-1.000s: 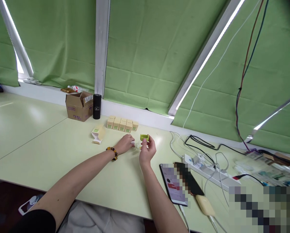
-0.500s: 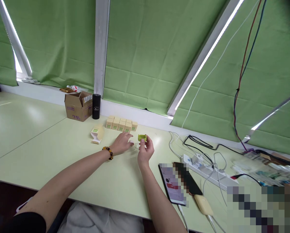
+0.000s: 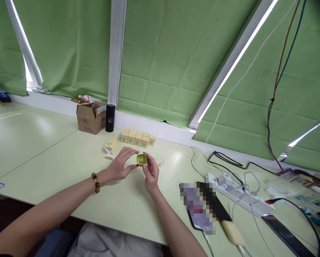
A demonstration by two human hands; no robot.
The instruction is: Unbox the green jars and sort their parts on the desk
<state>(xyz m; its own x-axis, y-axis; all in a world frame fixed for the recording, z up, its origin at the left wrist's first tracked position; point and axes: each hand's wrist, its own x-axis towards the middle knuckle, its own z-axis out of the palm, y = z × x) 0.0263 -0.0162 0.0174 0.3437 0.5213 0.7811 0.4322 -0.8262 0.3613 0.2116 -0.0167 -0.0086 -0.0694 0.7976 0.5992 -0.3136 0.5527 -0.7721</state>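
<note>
A small green dish (image 3: pixel 142 159), squarish with rounded corners, is held above the table (image 3: pixel 122 203), between its front and back edges. The open hollow faces the camera, showing a small pale mark amid its green floor.

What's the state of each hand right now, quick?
Left hand: open, beside the small green container; contact can't be told.
Right hand: closed, holding the small green container.

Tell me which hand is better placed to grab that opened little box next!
Probably the left hand: it is spread open and nearer the opened little box, while the right hand is holding the small green container.
</note>
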